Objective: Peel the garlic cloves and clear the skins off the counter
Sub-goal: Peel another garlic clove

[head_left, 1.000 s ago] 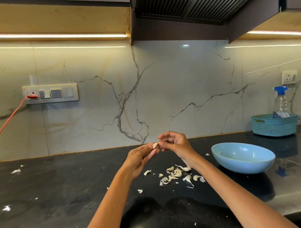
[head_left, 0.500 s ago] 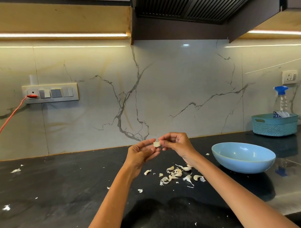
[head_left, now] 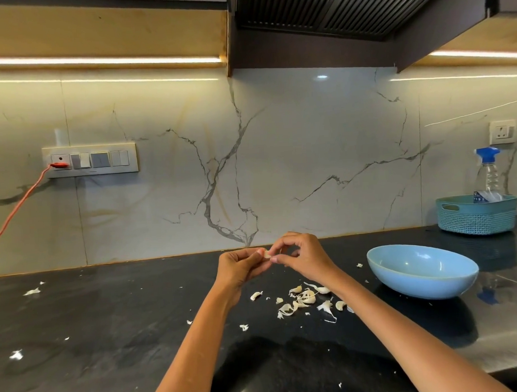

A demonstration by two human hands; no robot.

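Both hands pinch one garlic clove above the black counter (head_left: pixel 115 312).

The left hand (head_left: pixel 239 268) and right hand (head_left: pixel 302 257) meet fingertip to fingertip, gripping the garlic clove (head_left: pixel 267 254) between them; fingers hide most of it. Loose skins (head_left: pixel 302 301) lie below, nearer; the blue bowl (head_left: pixel 422 270) sits right.

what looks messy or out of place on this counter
Papery white garlic skins litter the black stone counter beside the empty light blue bowl, with stray bits far left. Both hands pinch one clove.
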